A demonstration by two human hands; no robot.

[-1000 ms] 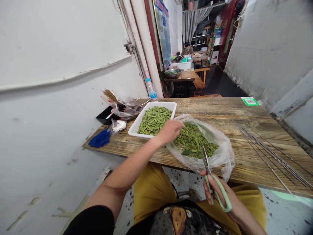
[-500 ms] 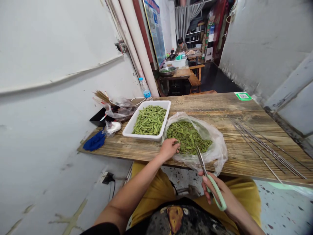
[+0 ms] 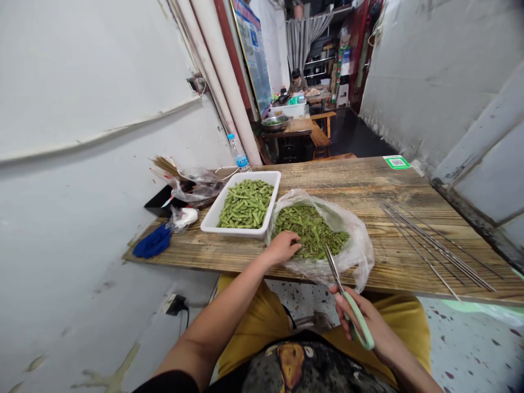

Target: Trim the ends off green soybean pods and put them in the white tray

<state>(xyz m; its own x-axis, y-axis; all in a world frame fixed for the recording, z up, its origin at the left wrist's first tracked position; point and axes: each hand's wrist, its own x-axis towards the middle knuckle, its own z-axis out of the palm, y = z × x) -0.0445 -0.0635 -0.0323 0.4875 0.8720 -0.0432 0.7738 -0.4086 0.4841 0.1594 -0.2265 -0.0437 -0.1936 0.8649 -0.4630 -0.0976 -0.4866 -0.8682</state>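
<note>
My right hand (image 3: 362, 314) is closed around the pale green handles of a pair of scissors (image 3: 333, 267). Its metal blades point away from me, over the near rim of a clear plastic bag (image 3: 356, 240). Inside the open bag lies a heap of green edamame pods and trimmed bits (image 3: 315, 226). At the bag's near left side my left hand (image 3: 285, 246) has curled fingers against the heap; whatever lies between the fingertips is hidden. Just left of the bag, a white plastic tub (image 3: 270, 218) contains many whole edamame pods (image 3: 248, 204).
Long thin metal skewers (image 3: 438, 245) lie on the right of the wooden table (image 3: 380, 180). A water bottle (image 3: 239, 153), a black box (image 3: 161, 199) and a blue cloth (image 3: 152, 242) stand or lie left. A person (image 3: 298, 82) sits at a farther table.
My left fingers have come down slightly and curled against the pods in the bag. The right hand keeps its hold on the scissors. The whole view has shifted a little.
</note>
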